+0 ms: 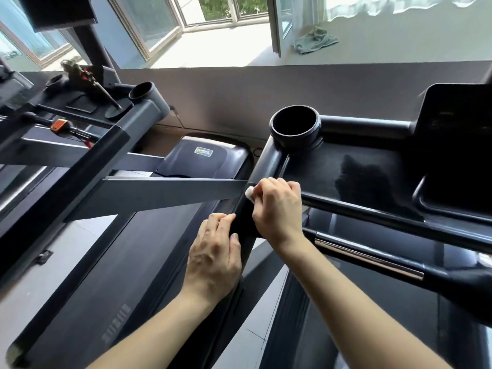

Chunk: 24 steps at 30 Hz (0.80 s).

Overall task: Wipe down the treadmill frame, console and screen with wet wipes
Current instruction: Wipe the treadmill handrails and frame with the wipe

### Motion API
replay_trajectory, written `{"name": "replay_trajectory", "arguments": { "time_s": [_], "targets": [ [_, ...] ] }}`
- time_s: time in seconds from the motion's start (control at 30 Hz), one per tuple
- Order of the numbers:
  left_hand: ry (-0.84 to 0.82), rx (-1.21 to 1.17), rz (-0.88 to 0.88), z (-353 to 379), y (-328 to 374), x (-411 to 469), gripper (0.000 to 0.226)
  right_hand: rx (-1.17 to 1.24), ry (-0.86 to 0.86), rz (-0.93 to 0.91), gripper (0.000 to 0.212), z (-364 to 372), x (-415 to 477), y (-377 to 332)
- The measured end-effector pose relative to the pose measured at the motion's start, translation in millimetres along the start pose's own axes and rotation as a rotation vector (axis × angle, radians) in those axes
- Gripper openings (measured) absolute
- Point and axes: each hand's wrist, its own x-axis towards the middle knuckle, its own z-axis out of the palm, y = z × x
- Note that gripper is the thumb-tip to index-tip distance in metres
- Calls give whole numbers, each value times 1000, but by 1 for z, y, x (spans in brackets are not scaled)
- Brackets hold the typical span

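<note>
Pressing wet wipe against treadmill frame, right grip curled round the wipe, left grip clasping frame just below.

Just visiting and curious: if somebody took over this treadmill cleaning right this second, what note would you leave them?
The right hand pinches a white wet wipe against the black frame arm, near the corner of the console tray.
The left hand grips the same arm lower down.
Done: this arm is being wiped; what else is already clean cannot be told.
Left, probably: the rest of the arm, the console tray, the cup holder and the screen.
</note>
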Motion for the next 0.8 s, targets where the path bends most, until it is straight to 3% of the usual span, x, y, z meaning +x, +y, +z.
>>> {"name": "replay_trajectory", "arguments": {
  "time_s": [0.17,0.3,0.57,0.73,0.8],
  "targets": [
    [0,-30,18,-2,0,0,45,101,-122,-126,16,-7,-46,-14],
    [-14,1,5,-1,0,0,51,83,-90,-2,12,4,7,4],
    [-33,33,-1,-2,1,2,52,-134,-66,40,20,3,100,26],
    [-30,34,-4,-3,2,0,50,-124,43,-18,19,5,91,30],
    [-26,36,-4,-3,3,0,50,-111,3,-120,19,7,68,22]
  ]
}}
